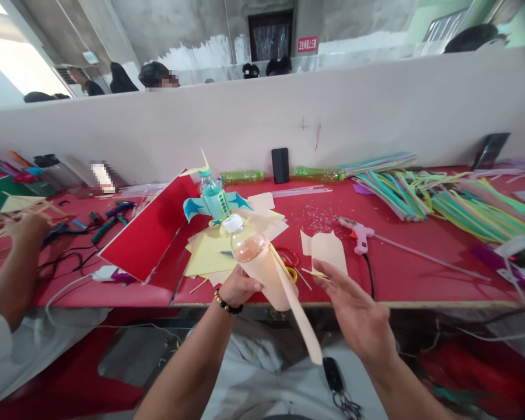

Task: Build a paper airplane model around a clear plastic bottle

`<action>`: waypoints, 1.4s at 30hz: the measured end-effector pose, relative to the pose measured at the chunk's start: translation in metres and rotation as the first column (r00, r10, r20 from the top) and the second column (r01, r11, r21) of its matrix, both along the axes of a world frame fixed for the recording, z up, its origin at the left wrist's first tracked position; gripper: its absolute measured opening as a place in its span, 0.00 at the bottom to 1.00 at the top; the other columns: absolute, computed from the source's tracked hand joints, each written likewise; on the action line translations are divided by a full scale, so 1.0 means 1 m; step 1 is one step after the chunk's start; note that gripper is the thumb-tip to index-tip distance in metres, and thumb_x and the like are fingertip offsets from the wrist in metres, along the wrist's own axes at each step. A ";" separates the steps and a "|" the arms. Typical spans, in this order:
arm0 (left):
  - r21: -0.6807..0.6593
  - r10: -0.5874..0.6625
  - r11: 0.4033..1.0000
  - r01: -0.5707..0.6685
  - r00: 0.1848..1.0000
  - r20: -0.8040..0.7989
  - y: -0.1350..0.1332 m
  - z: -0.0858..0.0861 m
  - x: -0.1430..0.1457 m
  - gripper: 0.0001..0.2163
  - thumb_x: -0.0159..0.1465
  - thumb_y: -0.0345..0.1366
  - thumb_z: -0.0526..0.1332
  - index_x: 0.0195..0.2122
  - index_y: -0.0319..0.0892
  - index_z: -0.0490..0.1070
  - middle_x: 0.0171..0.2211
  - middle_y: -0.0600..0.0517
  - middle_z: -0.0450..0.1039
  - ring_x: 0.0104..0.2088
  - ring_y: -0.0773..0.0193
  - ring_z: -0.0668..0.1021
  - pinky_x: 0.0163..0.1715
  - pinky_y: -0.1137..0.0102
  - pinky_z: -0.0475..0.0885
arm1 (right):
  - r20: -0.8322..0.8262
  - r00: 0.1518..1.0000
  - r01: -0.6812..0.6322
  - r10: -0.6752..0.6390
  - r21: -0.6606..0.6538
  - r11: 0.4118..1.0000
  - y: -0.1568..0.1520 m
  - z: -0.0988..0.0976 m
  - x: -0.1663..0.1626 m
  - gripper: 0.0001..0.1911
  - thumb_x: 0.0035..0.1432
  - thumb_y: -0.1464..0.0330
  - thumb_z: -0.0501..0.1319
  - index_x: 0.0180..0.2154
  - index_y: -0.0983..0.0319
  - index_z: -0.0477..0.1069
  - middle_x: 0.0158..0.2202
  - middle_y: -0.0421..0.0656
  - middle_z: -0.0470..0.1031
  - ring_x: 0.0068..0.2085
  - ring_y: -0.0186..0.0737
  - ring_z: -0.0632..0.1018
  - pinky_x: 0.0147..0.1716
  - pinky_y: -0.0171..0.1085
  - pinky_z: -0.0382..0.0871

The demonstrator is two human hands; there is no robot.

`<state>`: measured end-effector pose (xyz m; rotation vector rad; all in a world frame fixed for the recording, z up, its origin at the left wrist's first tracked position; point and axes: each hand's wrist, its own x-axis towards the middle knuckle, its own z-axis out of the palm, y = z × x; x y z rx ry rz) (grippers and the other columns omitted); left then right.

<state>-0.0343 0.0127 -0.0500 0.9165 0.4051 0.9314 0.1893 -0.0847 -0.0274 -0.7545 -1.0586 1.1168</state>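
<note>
My left hand (240,287) is closed around a clear plastic bottle (262,262) with a white cap, tilted to the upper left. Peach-coloured sheet wraps its lower part, and a long peach strip (304,326) sticks out from its side toward me. My right hand (361,312) is apart from the bottle, fingers stretched out over the table edge. A small yellowish sliver (314,272) shows at its fingertips; whether they touch it I cannot tell. Just beyond lies a cut peach sheet (330,249). Scissors (291,271) with red and yellow handles lie partly hidden behind the bottle.
A decorated blue bottle (212,195) with wing shapes stands behind yellow sheets (207,254). A pink glue gun (356,232) lies right, its cord hanging off the edge. Farther right are coloured strips (402,192). Left are a red board (151,233) and another person's hands (21,227).
</note>
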 end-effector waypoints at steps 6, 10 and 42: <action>0.066 -0.053 0.996 0.060 0.994 -0.099 0.017 0.010 0.000 0.28 0.41 0.28 0.73 0.46 0.38 0.73 0.37 0.43 0.79 0.36 0.53 0.79 0.39 0.62 0.73 | 0.389 0.918 0.098 -0.079 -0.028 0.995 0.026 0.018 0.006 0.11 0.58 0.62 0.60 0.41 0.56 0.77 0.43 0.46 0.76 0.46 0.45 0.74 0.48 0.44 0.67; 0.108 -0.067 0.991 0.084 0.986 -0.151 0.021 0.010 0.005 0.24 0.41 0.27 0.73 0.42 0.37 0.75 0.37 0.43 0.79 0.37 0.51 0.79 0.38 0.63 0.74 | 0.511 0.846 0.137 -0.149 0.061 0.989 0.046 0.038 -0.004 0.08 0.58 0.64 0.60 0.36 0.58 0.76 0.36 0.44 0.77 0.39 0.42 0.76 0.40 0.40 0.70; 0.128 -0.055 0.989 0.080 0.981 -0.184 0.032 0.014 0.015 0.20 0.42 0.29 0.73 0.38 0.36 0.76 0.33 0.44 0.79 0.32 0.55 0.79 0.32 0.67 0.73 | 0.578 0.801 0.130 -0.156 0.086 0.988 0.076 0.045 -0.021 0.07 0.56 0.68 0.59 0.31 0.60 0.76 0.28 0.40 0.76 0.31 0.37 0.75 0.32 0.34 0.67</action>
